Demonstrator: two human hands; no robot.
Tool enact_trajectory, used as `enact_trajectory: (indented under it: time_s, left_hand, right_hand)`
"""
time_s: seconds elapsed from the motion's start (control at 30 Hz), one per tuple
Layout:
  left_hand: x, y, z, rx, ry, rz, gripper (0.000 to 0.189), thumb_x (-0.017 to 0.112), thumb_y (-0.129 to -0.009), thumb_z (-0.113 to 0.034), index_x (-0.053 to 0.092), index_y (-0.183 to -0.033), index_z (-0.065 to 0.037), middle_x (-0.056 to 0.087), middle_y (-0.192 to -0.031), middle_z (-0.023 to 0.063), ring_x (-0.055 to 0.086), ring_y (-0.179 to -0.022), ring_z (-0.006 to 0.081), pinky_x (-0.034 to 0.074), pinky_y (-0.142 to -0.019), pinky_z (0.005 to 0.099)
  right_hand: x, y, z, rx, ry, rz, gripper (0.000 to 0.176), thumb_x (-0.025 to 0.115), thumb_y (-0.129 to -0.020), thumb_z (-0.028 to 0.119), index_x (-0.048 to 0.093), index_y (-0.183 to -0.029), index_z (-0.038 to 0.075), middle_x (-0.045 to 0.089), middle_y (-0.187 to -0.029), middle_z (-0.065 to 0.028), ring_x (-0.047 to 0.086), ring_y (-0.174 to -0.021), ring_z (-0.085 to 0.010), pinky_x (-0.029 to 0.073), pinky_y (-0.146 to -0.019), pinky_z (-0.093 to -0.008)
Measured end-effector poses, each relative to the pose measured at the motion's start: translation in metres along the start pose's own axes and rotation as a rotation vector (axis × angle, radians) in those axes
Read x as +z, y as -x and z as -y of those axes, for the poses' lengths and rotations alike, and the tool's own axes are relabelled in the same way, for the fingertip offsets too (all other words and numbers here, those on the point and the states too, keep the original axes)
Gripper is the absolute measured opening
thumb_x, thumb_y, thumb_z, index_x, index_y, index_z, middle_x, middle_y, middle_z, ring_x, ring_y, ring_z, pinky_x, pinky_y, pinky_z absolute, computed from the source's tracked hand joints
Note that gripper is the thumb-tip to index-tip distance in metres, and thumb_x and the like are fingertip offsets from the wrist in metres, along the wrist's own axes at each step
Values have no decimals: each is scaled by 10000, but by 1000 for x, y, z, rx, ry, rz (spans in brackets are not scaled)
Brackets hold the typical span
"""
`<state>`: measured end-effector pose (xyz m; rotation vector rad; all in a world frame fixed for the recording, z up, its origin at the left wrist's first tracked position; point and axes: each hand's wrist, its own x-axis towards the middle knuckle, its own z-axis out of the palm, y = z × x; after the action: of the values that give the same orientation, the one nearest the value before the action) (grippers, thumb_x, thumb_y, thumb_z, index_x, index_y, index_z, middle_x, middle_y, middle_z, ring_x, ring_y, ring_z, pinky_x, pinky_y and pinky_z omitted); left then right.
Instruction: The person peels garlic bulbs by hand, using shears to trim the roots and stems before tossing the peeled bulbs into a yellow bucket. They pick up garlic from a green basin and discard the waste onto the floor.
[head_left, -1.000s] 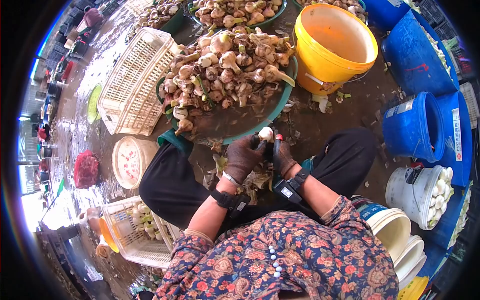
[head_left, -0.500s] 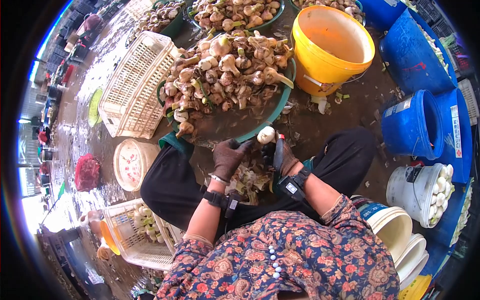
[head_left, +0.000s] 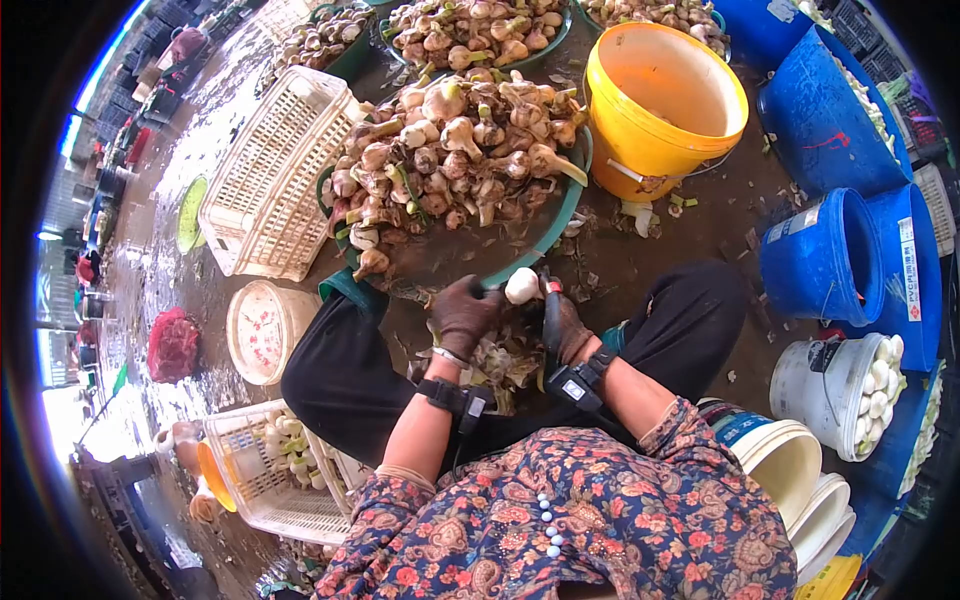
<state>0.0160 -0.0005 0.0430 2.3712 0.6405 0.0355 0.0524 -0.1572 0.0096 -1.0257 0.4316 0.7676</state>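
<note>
A peeled white garlic bulb (head_left: 521, 286) sits between my two gloved hands, above my lap. My left hand (head_left: 466, 318), in a brown glove with dark fingertips, is closed with its fingertips against the bulb's left side. Close on the bulb's other side is my right hand (head_left: 566, 328), also gloved and closed, with a small red piece showing by the thumb; what it grips is mostly hidden. Peeled skins and leaves (head_left: 500, 365) lie below, between my legs. In front, a green-rimmed tub (head_left: 545, 245) holds a heap of unpeeled garlic (head_left: 440, 150).
A yellow bucket (head_left: 640, 160) stands ahead on the right, a white plastic crate (head_left: 265, 185) on the left. Blue buckets (head_left: 800, 255) and a white bucket of peeled garlic (head_left: 815, 390) line my right side. Another crate (head_left: 260, 490) with peeled garlic is at lower left.
The bulb has come slightly left and nearer to me. My left hand has shifted right and turned, while my right hand has drawn back a little.
</note>
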Motion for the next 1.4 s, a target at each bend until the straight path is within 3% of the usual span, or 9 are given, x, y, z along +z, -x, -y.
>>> enact_trajectory:
  time_s: [0.17,0.3,0.43,0.7,0.93,0.97,1.13,1.3,1.4]
  left_hand:
    - [-24,-2,18,-160,-235,106,320,662,-750,-379,651,-766,-59,644,-709,140,642,-711,285,492,-619,356]
    - [-10,17,-16,315,338,-91,210,708,-761,-221,677,-907,-73,656,-776,130,645,-712,278,492,-613,310]
    - [-3,22,-28,471,170,-100,207,720,-746,-200,674,-902,-71,658,-791,118,648,-703,274,492,-618,314]
    - [-7,22,-40,183,125,-48,173,701,-715,-210,660,-814,-74,638,-712,123,643,-687,279,486,-582,324]
    - [-12,-21,25,-62,-198,-112,296,651,-714,-384,641,-766,-93,642,-768,150,624,-741,342,491,-647,422]
    - [-16,-19,27,-52,-307,120,310,640,-715,-395,651,-787,-93,644,-778,158,624,-766,345,494,-675,425]
    - [-10,-30,18,62,-146,211,431,652,-735,-441,645,-925,-54,650,-909,182,617,-888,341,488,-765,422]
    - [32,-116,15,-17,109,44,607,702,-706,-429,553,-1135,-25,612,-1101,194,585,-1021,343,471,-819,392]
    - [86,-163,22,-118,16,-108,477,717,-661,-382,662,-852,52,647,-878,253,624,-881,400,500,-728,417]
  right_hand:
    - [-7,0,17,462,-606,326,458,432,-884,557,599,-868,131,533,-572,20,522,-523,-139,420,-437,-268]
    - [0,-3,17,520,-586,198,436,430,-884,562,576,-853,152,507,-553,28,516,-528,-126,424,-446,-268]
    - [2,2,13,341,-475,146,412,427,-893,549,555,-852,160,506,-579,36,509,-531,-116,426,-460,-261]
    - [2,10,10,157,-146,198,399,451,-892,532,555,-851,149,526,-620,22,523,-587,-127,427,-475,-274]
    - [5,13,23,445,-480,178,440,449,-884,547,553,-816,125,496,-591,23,480,-548,-133,380,-449,-252]
    - [4,11,24,487,-501,203,452,446,-882,559,550,-826,123,485,-609,18,458,-532,-133,383,-454,-246]
    - [-2,0,16,-55,364,-53,498,580,-816,540,622,-713,55,542,-546,-32,509,-428,-140,389,-399,-296]
    - [19,29,129,-319,-251,294,505,430,-916,512,606,-1029,52,644,-770,-68,605,-633,-154,482,-553,-310]
    - [17,46,184,-621,-443,410,514,402,-936,484,501,-1193,49,641,-945,-76,628,-781,-181,504,-674,-316]
